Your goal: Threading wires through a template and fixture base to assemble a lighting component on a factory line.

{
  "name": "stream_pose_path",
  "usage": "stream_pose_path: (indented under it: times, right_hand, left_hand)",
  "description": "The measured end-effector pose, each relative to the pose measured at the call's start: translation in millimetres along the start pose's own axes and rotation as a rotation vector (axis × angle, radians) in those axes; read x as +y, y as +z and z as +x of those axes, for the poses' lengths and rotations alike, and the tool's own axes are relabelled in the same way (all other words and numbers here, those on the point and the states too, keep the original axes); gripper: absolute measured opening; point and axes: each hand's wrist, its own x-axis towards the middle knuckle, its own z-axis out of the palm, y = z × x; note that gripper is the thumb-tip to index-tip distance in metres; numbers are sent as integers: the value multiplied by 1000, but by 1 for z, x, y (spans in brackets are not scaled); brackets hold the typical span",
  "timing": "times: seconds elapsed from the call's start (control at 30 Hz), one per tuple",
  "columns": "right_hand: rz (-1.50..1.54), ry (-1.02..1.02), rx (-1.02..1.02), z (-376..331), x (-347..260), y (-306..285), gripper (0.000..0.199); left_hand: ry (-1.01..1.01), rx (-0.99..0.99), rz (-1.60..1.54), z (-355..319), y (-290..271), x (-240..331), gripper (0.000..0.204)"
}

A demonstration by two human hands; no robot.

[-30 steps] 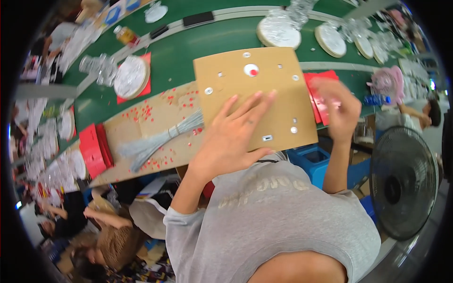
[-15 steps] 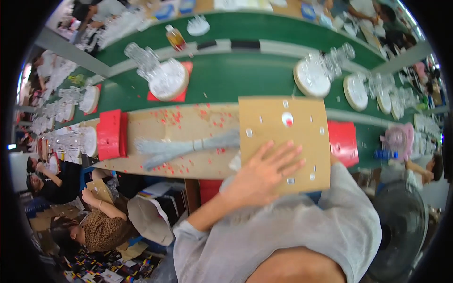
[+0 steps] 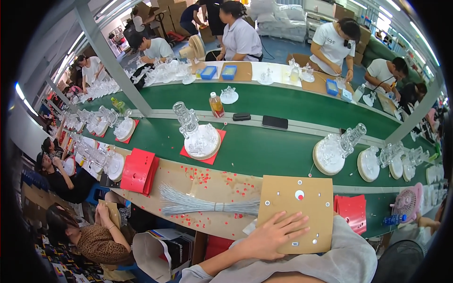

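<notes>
One brown board (image 3: 293, 205): squarish, pierced by small holes, red inside the largest
Left fingers (image 3: 280, 230): apart, resting on its lower half
Right fingers: hidden, cannot tell

The board (image 3: 314, 205) is plain tan, marked with small white rings and one bigger white circle with a red spot. Left of the board, a bundle of strands (image 3: 203, 203) is silvery grey, and the brown sheet (image 3: 172, 174) under it is speckled red. Farther left, a stack (image 3: 139, 172) is bright red, as is the pile (image 3: 351, 214) right of the board. Beyond the board, the worktop (image 3: 264, 151) is green. Far left of it, a person's top (image 3: 101, 240) is brown with dark leopard spots; far right, a fan (image 3: 410, 200) is pink.
</notes>
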Motion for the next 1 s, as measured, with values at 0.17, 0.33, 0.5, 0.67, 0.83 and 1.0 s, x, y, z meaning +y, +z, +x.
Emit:
stream_pose_path:
  times: [0.17,0.33,0.5,0.67,0.83,1.0]
  right_hand:
    - [57,-3,-3,4,15,15,28]
    - [107,-7,-2,9,24,23,28]
    - [133,1,-18,-1,42,18,29]
    - [110,65,20,-45,65,-29,29]
    - [-14,291,95,-192,50,-140,29]
    - [299,565,402,-146,-75,-269,27]
  left_hand:
    - [1,-10,16,5,-5,-1,100]
    - [-19,-2,36,5,-4,0,101]
    - [-3,-5,43,3,4,2,101]
    - [14,-19,60,-1,9,4,100]
    - [4,-23,59,7,-6,-4,93]
    - [26,-50,140,13,-16,6,96]
